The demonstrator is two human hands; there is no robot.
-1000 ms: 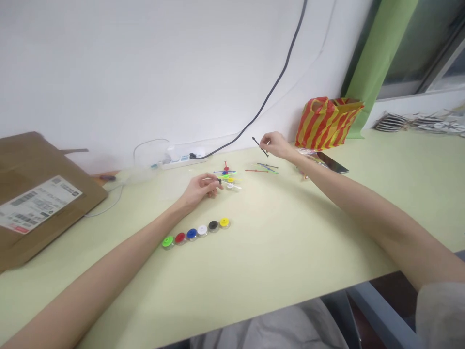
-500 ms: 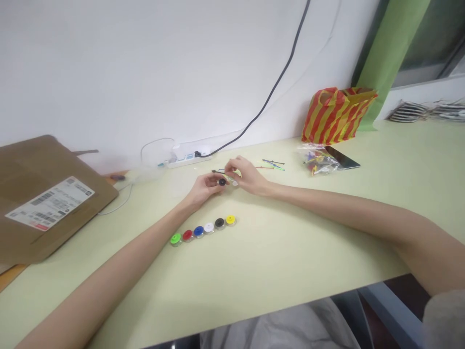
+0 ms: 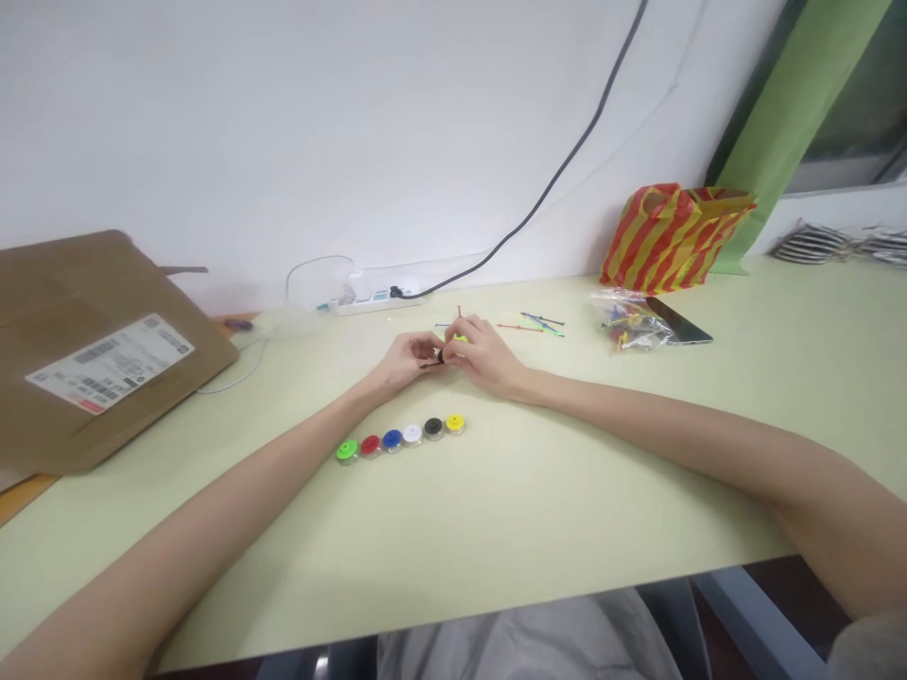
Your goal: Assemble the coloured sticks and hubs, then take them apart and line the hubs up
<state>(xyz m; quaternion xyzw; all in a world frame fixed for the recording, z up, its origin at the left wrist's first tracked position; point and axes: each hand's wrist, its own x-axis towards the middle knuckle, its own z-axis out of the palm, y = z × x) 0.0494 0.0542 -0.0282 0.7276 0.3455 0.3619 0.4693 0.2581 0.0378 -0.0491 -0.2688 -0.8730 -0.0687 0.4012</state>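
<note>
Between my two hands is a small black round piece [image 3: 440, 357] with a thin black arrow [image 3: 429, 365] pointing left. My left hand [image 3: 407, 360] is closed on the black round piece from the left. My right hand [image 3: 487, 361] pinches at the same piece from the right; its fingertips partly hide it. Just behind the right fingers show a bit of bright green, a blue tip and a red tip. Nearer to me stands a row of small clear discs with coloured caps: green [image 3: 347, 450], red [image 3: 369, 444], blue [image 3: 392, 440], white [image 3: 412, 434], black [image 3: 434, 428] and yellow [image 3: 455, 423].
Thin coloured arrows [image 3: 542, 321] lie right of my hands. Beyond them are a clear bag of small coloured parts [image 3: 630, 326], a dark flat device [image 3: 678, 321] and a striped bag [image 3: 673, 241]. A power strip [image 3: 375, 302] sits by the wall; a cardboard parcel [image 3: 156, 283] is left.
My hands have come closer together around the black round piece. The black arrow has swung from behind that piece to its near left side. The camera view has shifted slightly.
</note>
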